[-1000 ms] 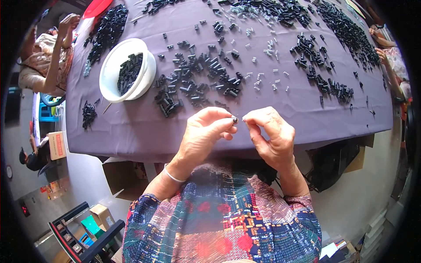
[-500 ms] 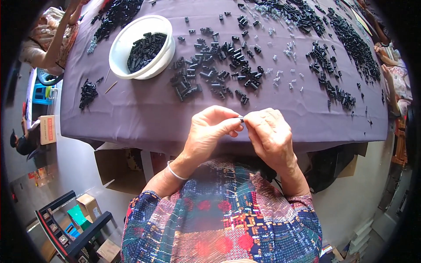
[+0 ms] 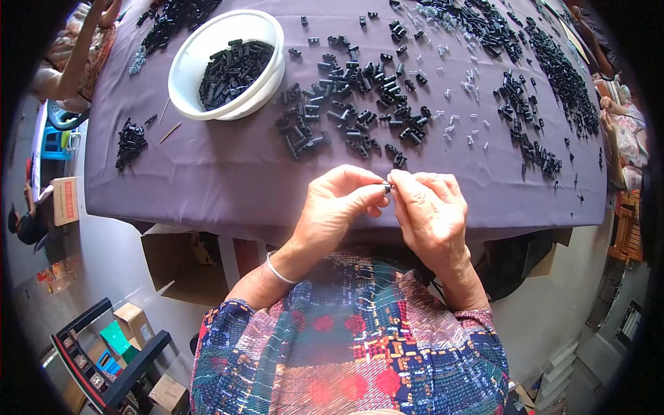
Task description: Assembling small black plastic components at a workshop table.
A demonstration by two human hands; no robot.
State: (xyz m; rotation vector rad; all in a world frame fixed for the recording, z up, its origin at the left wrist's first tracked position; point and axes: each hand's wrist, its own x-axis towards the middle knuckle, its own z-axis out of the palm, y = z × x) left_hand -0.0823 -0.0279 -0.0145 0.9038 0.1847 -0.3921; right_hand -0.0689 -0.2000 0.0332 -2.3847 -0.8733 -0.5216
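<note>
Pretty bright overall, with highlights glaring off the right hand [image 3: 434, 207] and the pale floor [image 3: 114, 263] past the table's [image 3: 207, 181] near left corner. Dark shadow under the near edge. Fisheye bows that edge, and the frame corners go black. Shirt's [image 3: 332, 311] got a hazy smear up front.

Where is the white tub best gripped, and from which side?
Probably by its near rim, coming from the person's side: the round white tub stands mouth up, exposing that edge, while loose black parts lie close on its right.
</note>
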